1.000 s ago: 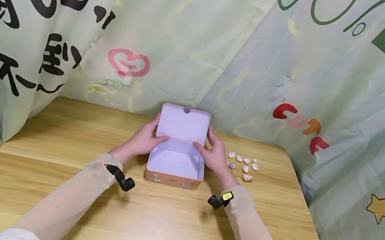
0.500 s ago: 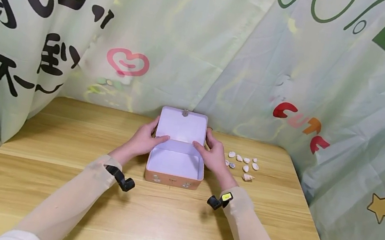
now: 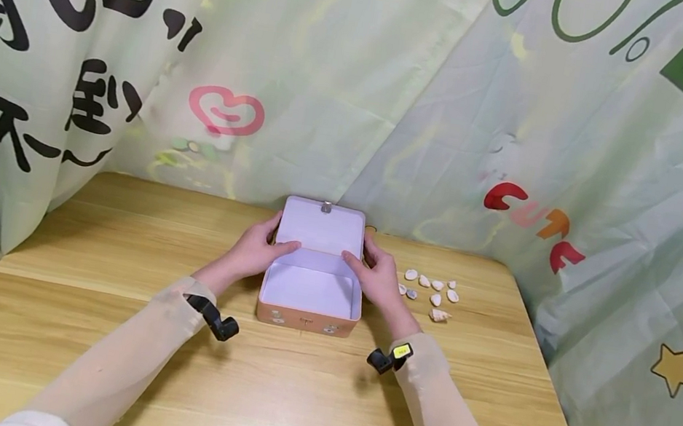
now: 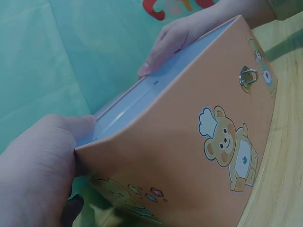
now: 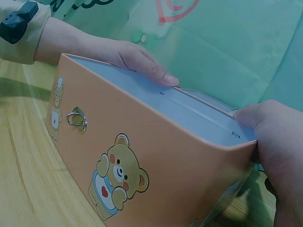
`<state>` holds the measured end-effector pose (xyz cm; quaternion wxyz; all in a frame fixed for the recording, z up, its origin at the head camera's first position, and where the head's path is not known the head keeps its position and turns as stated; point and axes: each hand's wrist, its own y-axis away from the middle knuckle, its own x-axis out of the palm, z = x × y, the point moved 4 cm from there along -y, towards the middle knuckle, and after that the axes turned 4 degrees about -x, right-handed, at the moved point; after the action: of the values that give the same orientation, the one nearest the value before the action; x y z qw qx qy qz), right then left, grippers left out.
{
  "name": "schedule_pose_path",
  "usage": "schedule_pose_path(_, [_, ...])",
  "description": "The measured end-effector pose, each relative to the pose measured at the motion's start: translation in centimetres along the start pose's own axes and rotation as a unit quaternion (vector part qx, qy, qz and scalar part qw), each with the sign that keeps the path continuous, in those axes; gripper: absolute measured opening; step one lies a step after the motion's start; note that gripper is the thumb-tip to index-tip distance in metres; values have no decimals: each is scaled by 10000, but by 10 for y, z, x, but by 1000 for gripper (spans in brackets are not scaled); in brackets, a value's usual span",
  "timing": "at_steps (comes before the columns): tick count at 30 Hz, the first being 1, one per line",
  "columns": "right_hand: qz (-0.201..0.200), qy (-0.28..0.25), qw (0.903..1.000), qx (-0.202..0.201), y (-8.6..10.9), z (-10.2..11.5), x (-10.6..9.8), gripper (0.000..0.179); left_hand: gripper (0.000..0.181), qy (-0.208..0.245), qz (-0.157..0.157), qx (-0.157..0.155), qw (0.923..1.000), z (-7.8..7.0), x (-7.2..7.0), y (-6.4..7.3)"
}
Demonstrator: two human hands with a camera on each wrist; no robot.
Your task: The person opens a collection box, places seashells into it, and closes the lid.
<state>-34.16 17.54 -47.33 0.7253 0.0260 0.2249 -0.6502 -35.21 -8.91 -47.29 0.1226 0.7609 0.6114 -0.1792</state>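
Note:
A small orange tin box (image 3: 292, 318) with a pale lilac inside stands on the table, its lid (image 3: 321, 228) tipped back toward the curtain. Cartoon bears and a metal latch loop (image 5: 77, 119) show on its front in the wrist views. My left hand (image 3: 253, 248) grips the back left corner, thumb over the rim and fingers along the outer side. At the back right corner my right hand (image 3: 380, 274) holds the box the same way. Most fingers of both hands are hidden behind the tin's sides. Nothing lies inside the box.
Several small seashells (image 3: 436, 300) lie to the right of the right hand, with a larger spiral shell (image 3: 439, 316) nearest the front. A printed curtain (image 3: 333, 94) hangs behind the wooden table (image 3: 287, 396) and down both sides.
The lid has tilted farther back, its top edge sinking lower in the head view. Both hands have kept their places on the tin box.

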Motion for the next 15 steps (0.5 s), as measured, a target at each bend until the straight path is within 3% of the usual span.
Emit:
schedule_pose_path(11, [-84,237,9994,244,1,-1,-2,74,92,-101,-62,-73,9999,2,0,-1])
schedule_pose_path(15, [-72,254,9994,245,1,1,-3,74,89,-234,-237,-82,9994,0,-2,1])
